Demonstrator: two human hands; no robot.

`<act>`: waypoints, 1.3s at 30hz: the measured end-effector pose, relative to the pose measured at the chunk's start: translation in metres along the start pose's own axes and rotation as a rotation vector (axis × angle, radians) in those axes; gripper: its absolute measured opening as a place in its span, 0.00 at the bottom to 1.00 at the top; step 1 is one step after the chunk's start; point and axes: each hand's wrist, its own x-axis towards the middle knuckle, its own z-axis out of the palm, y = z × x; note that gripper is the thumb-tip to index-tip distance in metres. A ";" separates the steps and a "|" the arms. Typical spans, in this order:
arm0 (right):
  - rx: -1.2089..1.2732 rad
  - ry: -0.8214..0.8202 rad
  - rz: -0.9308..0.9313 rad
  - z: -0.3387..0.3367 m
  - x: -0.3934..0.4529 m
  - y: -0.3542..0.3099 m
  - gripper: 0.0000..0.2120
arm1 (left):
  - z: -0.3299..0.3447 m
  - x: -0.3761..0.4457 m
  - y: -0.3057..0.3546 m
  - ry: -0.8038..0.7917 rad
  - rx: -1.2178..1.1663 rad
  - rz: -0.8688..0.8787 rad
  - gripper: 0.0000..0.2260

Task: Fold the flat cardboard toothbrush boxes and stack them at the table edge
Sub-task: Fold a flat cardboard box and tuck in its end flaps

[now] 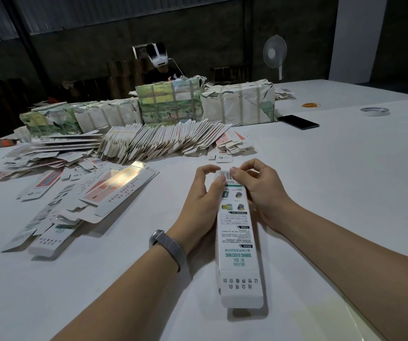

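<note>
Scatter of flat box blanks (80,200) lies far left on the white counter (345,168), some overlapping, well apart from the hands. Behind them a long fanned row of flats (163,140) leans across the middle, with wrapped bundles (171,102) further back.

Left hand (203,198), metal watch band (168,244) on the wrist, holds the toothbrush box (237,232) along its left edge; its fingers are curled, thumb pressed on the box face near the barcode. Box sits between both hands, in front of the person. Long axis runs straight away from the person, far end at the fingertips, near end with its flap open toward the camera. Near end looks to hover just above the counter, judging by the shadow.

Right hand (259,190) grips the right edge, fingers curled, thumb and forefinger pinching at the far end by the barcode. Both hands are equally close to that far end, so the far flap is probably the next thing tucked.

Readable print, upside down to the camera: "SONIC ELECTRIC", "X-3L" (last part unsure), Chinese characters on the near flap.

Further right: dark phone (298,122), tape roll (375,111), standing fan (274,53).
</note>
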 end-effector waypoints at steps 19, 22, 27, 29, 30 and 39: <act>-0.043 0.023 -0.008 -0.002 0.004 0.005 0.12 | 0.001 -0.001 0.001 -0.010 0.032 -0.006 0.02; -0.063 0.020 -0.014 -0.002 0.004 0.005 0.10 | 0.001 0.000 0.001 0.027 0.025 0.000 0.03; -0.210 0.008 -0.086 0.001 0.003 0.005 0.05 | -0.002 0.000 -0.001 0.085 0.017 -0.035 0.07; -0.348 -0.012 -0.126 0.002 0.001 0.003 0.06 | -0.004 0.000 -0.001 0.103 0.035 -0.032 0.09; -0.410 -0.032 -0.134 0.002 0.001 0.001 0.07 | -0.005 0.001 -0.001 0.112 0.046 -0.031 0.10; -0.760 -0.306 -0.062 -0.003 0.002 -0.022 0.36 | -0.005 0.002 -0.002 0.270 0.024 -0.028 0.22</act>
